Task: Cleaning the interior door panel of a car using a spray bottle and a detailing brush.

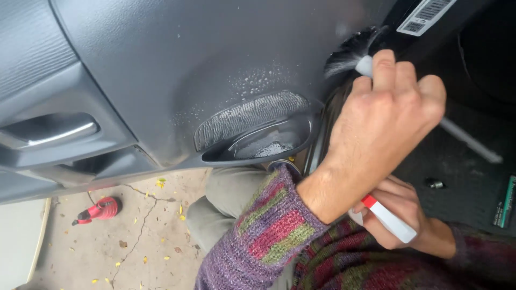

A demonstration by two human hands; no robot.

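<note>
A soft black-bristled detailing brush with a pale handle [357,56] sits in the upper right of the frame, its bristles pressed against the dark grey plastic car door panel [177,59] near the panel's right-hand edge. The left hand [384,121] is closed in a fist around the handle, fingers curled tight over it, so the brush's long axis runs from the fist up and left toward the panel, bristles leading. This hand is the nearer one to the panel.

The right hand [403,215], lower right in the frame and partly hidden behind the left wrist, is wrapped around a white spray bottle with a red collar [389,219], which lies slanted from upper left to lower right, well apart from the brush.

Left of the brush, white foam speckles the panel around the ribbed oval door pocket [252,129]. At the far left lies a grey door handle recess [51,131]. Below, on the cracked concrete floor [140,236], rests a single red hand tool [99,209].

Counted: one brush, one bottle, one red tool.
</note>
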